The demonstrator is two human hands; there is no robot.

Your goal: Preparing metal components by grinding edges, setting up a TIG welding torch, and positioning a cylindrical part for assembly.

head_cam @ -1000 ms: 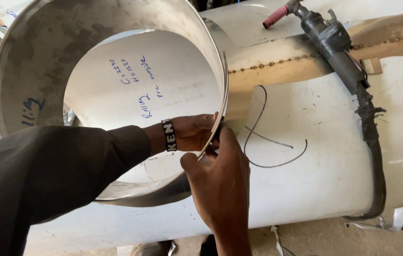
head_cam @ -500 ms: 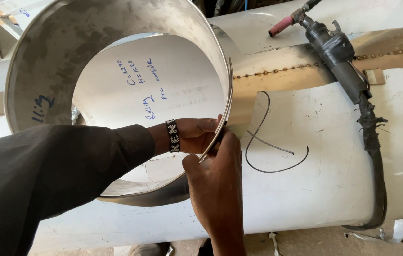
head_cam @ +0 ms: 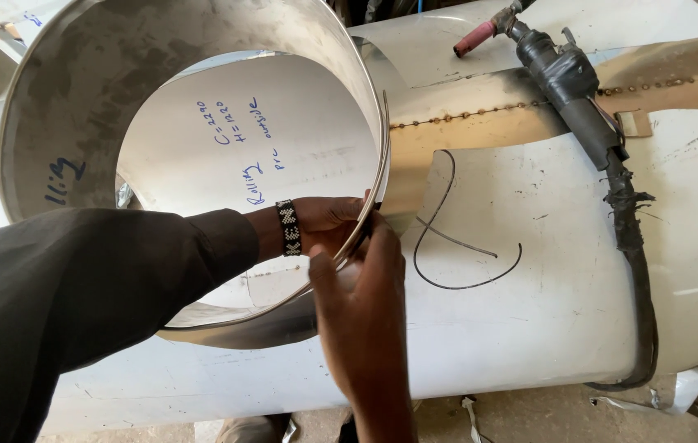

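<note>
A wide ring of rolled steel sheet point(head_cam: 160, 90) lies on its side on a large white metal cylinder point(head_cam: 546, 328), its opening facing me. My left hand point(head_cam: 328, 223), in a dark sleeve with a beaded wristband, reaches through the ring and grips its right edge from inside. My right hand point(head_cam: 361, 308) comes up from below and pinches the same edge from outside, where the sheet's two ends meet. Blue handwriting marks the surface seen through the ring.
A black welding torch point(head_cam: 566, 78) with a red tip lies on the cylinder at the upper right; its wrapped cable point(head_cam: 636, 271) runs down the right side. A thin black wire point(head_cam: 447, 246) curls just right of my hands. A tack-welded seam point(head_cam: 480, 115) crosses the cylinder.
The view has drifted slightly, so the ring and torch sit a little further right. Both hands stay clamped on the ring's right edge.
</note>
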